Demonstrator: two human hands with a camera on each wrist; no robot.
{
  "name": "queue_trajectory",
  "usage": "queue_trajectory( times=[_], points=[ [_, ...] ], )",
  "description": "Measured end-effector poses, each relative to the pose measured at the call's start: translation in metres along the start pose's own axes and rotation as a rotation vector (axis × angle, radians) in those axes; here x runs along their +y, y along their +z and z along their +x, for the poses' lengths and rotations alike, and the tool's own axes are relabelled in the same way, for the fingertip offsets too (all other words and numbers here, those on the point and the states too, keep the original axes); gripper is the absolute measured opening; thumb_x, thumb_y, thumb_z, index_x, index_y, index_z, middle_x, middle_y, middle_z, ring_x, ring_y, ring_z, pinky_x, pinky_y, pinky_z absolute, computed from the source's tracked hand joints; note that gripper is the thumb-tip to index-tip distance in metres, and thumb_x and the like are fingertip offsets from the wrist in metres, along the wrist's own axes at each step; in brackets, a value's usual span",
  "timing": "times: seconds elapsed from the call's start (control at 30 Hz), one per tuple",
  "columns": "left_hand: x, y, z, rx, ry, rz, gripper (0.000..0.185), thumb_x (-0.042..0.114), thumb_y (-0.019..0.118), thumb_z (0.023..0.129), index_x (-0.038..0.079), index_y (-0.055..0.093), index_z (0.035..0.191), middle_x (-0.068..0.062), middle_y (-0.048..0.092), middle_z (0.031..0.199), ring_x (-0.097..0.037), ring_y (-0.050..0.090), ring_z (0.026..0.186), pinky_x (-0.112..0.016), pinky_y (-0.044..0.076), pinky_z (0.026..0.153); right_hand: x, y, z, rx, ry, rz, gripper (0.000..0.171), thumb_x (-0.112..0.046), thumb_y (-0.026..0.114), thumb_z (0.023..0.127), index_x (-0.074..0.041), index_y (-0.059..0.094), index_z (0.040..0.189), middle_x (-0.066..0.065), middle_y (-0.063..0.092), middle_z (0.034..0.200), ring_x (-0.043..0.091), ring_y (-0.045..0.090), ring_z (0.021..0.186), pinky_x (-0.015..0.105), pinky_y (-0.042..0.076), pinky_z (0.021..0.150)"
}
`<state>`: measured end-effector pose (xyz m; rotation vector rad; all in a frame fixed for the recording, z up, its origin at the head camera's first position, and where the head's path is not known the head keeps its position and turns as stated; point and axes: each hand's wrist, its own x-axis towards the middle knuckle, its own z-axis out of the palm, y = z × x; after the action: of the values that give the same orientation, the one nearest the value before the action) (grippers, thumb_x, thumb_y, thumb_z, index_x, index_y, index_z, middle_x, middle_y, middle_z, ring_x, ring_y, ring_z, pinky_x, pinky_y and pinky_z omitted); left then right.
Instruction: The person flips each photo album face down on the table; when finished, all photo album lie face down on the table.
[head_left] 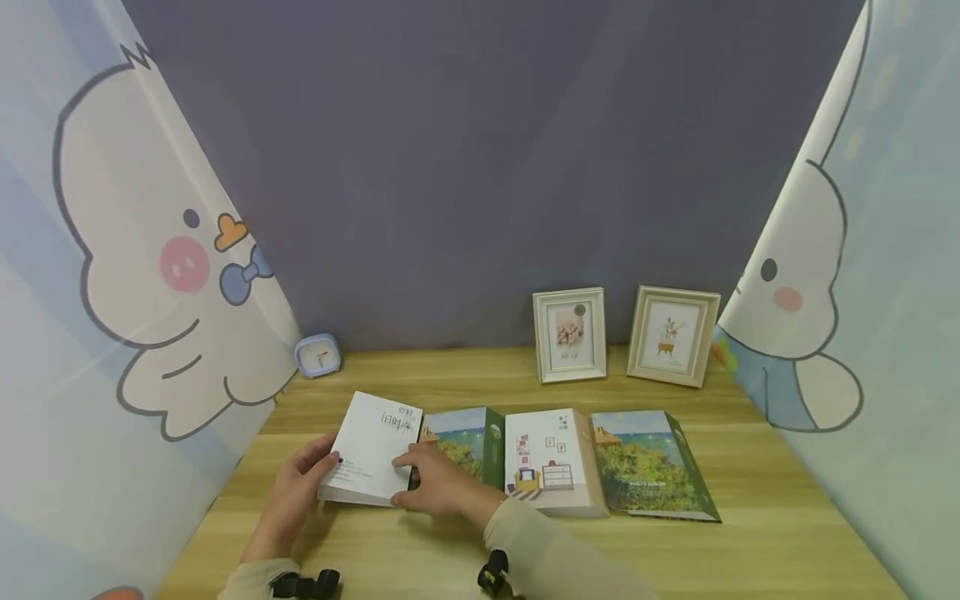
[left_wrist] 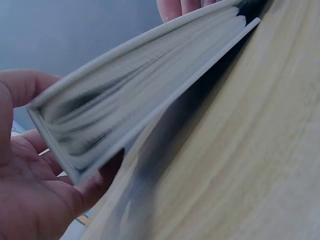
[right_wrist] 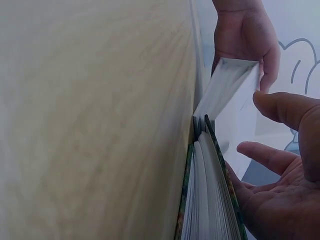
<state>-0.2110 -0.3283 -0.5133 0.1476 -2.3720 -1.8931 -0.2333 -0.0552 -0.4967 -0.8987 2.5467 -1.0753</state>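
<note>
A white photo album [head_left: 369,446] with dark print on its cover lies at the left end of a row. My left hand [head_left: 291,492] grips its left edge. In the left wrist view the thumb lies on the top cover and fingers reach beneath, with the album's spine side [left_wrist: 55,142] tilted up off the table. My right hand [head_left: 442,485] is at the album's right side, its fingers spread and fingertips at the cover. Directly beside it lies an album with a painted seaside cover [head_left: 461,442], partly behind my right hand.
Further right lie an album with a furniture drawing [head_left: 543,467] and another seaside album [head_left: 648,462]. Two picture frames, one white [head_left: 570,375] and one beige [head_left: 666,377], stand at the back. A blue clock [head_left: 318,356] stands back left. Printed curtains flank the wooden table [head_left: 390,558].
</note>
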Motion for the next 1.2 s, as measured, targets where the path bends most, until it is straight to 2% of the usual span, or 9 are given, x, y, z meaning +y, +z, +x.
queue_trajectory(
  times=[0.13,0.27,0.37,0.5,0.6,0.77,0.9,1.07,1.2],
  points=[
    [0.004,-0.001,-0.001,0.028,0.008,-0.045,0.051,0.029,0.059,0.11,0.003,0.052,0.153,-0.009,0.057,0.145,-0.007,0.061,0.109,-0.019,0.053,0.087,-0.002,0.001,0.001,0.016,0.016,-0.002,0.057,-0.038,0.081,0.092,-0.016,0.066,0.142,0.013,0.045,0.16,0.03,0.043,0.147,0.041,0.041,0.117],
    [0.005,-0.001,-0.003,0.037,0.029,-0.105,0.049,0.03,0.059,0.11,0.004,0.055,0.151,-0.001,0.064,0.13,-0.012,0.067,0.102,-0.025,0.058,0.082,-0.003,0.0,0.0,0.018,0.022,0.012,0.058,-0.038,0.081,0.092,-0.015,0.065,0.143,0.013,0.045,0.159,0.026,0.051,0.138,0.037,0.045,0.113],
    [0.006,0.0,-0.002,0.049,0.073,-0.194,0.047,0.025,0.057,0.11,0.0,0.054,0.15,-0.005,0.063,0.136,-0.011,0.067,0.107,-0.024,0.058,0.085,-0.004,0.0,0.0,0.021,0.018,0.032,0.058,-0.036,0.081,0.093,-0.015,0.064,0.144,0.014,0.045,0.159,0.024,0.055,0.133,0.034,0.048,0.109],
    [0.007,0.001,-0.002,0.053,0.136,-0.348,0.045,0.016,0.056,0.111,-0.008,0.052,0.148,-0.009,0.056,0.145,-0.01,0.066,0.112,-0.022,0.058,0.088,-0.005,0.0,0.0,0.006,0.004,0.128,0.059,-0.031,0.081,0.094,-0.012,0.062,0.146,0.01,0.047,0.157,0.022,0.06,0.125,0.027,0.053,0.098],
    [0.007,0.003,0.0,0.01,0.186,-0.454,0.044,0.009,0.054,0.111,-0.013,0.047,0.148,-0.006,0.062,0.139,-0.011,0.067,0.111,-0.022,0.059,0.086,-0.005,0.001,0.0,-0.005,-0.01,0.219,0.06,-0.027,0.081,0.094,-0.008,0.059,0.147,0.008,0.051,0.15,0.02,0.065,0.117,0.023,0.055,0.09],
    [0.005,0.006,0.002,-0.14,0.3,-0.571,0.045,-0.002,0.046,0.11,-0.018,0.036,0.151,-0.004,0.066,0.139,-0.014,0.066,0.122,-0.025,0.058,0.092,-0.004,0.001,0.003,-0.005,-0.018,0.34,0.062,-0.03,0.078,0.097,-0.006,0.055,0.15,0.01,0.058,0.139,0.022,0.065,0.117,0.023,0.056,0.087],
    [0.003,0.009,0.001,-0.184,0.315,-0.487,0.046,-0.006,0.048,0.109,-0.017,0.036,0.152,-0.002,0.066,0.14,-0.014,0.065,0.124,-0.027,0.058,0.093,-0.005,0.001,0.003,-0.015,0.008,0.441,0.061,-0.033,0.075,0.099,-0.008,0.054,0.151,0.013,0.06,0.138,0.024,0.065,0.118,0.027,0.06,0.08],
    [-0.001,0.014,-0.003,-0.159,0.194,-0.242,0.046,0.008,0.055,0.11,-0.011,0.045,0.15,0.012,0.068,0.132,-0.006,0.064,0.118,-0.024,0.057,0.093,-0.004,0.001,0.002,-0.015,0.016,0.49,0.061,-0.037,0.071,0.102,-0.01,0.052,0.153,0.015,0.061,0.141,0.018,0.066,0.117,0.029,0.06,0.08],
    [0.0,0.016,-0.003,-0.167,0.152,-0.157,0.049,0.019,0.055,0.111,-0.008,0.045,0.151,0.017,0.064,0.133,-0.003,0.061,0.121,-0.022,0.054,0.095,-0.004,0.0,0.003,0.002,-0.004,0.484,0.062,-0.039,0.069,0.103,-0.009,0.052,0.154,0.014,0.061,0.142,0.016,0.066,0.117,0.028,0.059,0.083]
  ],
)
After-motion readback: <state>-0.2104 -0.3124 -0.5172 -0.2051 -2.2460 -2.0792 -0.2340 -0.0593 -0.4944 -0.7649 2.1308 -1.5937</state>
